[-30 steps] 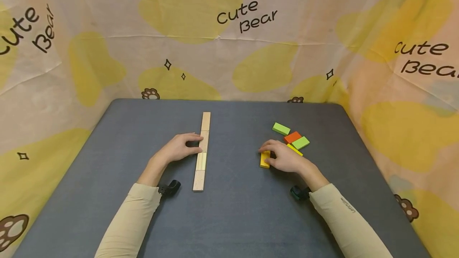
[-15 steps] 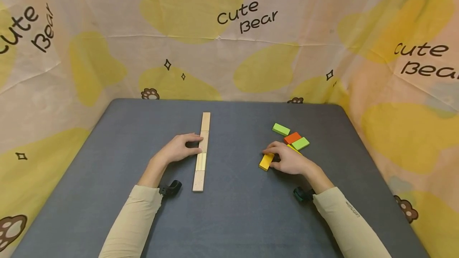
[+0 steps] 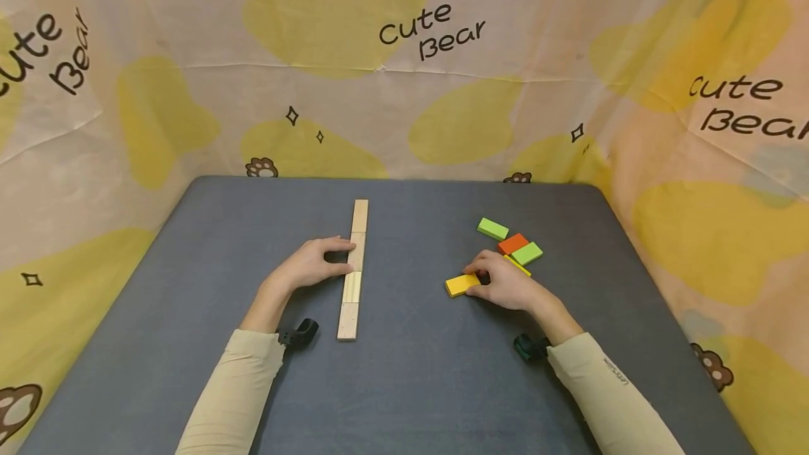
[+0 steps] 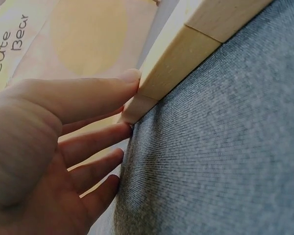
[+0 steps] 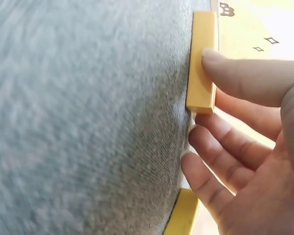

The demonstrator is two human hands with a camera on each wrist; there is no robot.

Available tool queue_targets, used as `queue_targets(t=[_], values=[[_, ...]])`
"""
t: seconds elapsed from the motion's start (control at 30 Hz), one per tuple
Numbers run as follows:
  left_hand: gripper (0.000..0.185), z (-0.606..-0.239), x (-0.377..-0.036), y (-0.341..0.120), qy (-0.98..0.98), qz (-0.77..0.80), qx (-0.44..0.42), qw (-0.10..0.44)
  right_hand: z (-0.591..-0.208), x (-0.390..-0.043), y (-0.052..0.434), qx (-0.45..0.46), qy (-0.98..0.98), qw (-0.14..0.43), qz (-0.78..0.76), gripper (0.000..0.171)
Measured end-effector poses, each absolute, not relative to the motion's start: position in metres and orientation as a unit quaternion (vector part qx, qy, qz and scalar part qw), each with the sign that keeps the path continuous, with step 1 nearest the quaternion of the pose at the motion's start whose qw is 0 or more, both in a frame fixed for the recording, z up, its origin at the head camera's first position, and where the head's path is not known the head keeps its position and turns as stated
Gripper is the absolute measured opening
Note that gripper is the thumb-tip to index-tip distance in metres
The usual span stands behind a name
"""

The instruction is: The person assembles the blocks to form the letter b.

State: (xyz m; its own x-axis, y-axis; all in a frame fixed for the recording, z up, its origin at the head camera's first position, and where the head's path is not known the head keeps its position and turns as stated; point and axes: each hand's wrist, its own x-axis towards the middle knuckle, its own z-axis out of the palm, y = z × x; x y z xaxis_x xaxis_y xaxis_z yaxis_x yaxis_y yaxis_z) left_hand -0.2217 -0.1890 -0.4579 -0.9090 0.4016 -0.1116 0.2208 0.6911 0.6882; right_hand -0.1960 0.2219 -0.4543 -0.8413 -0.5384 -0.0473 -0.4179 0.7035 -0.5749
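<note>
Braces the left hand (image 3: pixel 310 265) against the near-left side of the row of wooden blocks (image 3: pixel 352 279), fingers straight and spread, fingertips (image 4: pixel 130 76) touching the edge rather than curling round anything; probably placed so to stop the row from sliding or going crooked on the grey table (image 3: pixel 411 371). Pinches the yellow block (image 3: pixel 460 284) with the right hand (image 3: pixel 505 285), thumb (image 5: pixel 235 73) laid on one face and curled fingers closing on its near end, seemingly to steer it. Finds that block lying flat on the table, pulled a little to the left of the coloured cluster and well apart from the wooden row. Leaves the cluster loose and unsorted at the right: touching or nearly touching, at mixed angles, looking like a supply heap and not an arrangement. Counts four plain blocks in the row, set end to end in one straight line running away from the body. Counts five coloured blocks: two yellow, counting the held one and a second yellow block (image 3: pixel 520 265) half hidden behind the right hand; two green, as far green block (image 3: pixel 493 229) and near green block (image 3: pixel 527 253); one orange block (image 3: pixel 513 243) between the greens. Counts two hands, well apart, one on each group.
</note>
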Motion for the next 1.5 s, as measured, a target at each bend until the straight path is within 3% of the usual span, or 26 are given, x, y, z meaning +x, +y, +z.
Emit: queue_targets(t=[0.43,1.5], values=[[0.056,-0.461,-0.225,-0.191,0.910,0.355,0.177,0.121,-0.458,-0.196,0.207,-0.249,0.925,0.044,-0.282,0.030],[0.052,-0.464,-0.225,-0.189,0.914,0.346,0.177,0.112,-0.436,-0.218,0.135,-0.247,0.905,0.028,-0.345,0.030]])
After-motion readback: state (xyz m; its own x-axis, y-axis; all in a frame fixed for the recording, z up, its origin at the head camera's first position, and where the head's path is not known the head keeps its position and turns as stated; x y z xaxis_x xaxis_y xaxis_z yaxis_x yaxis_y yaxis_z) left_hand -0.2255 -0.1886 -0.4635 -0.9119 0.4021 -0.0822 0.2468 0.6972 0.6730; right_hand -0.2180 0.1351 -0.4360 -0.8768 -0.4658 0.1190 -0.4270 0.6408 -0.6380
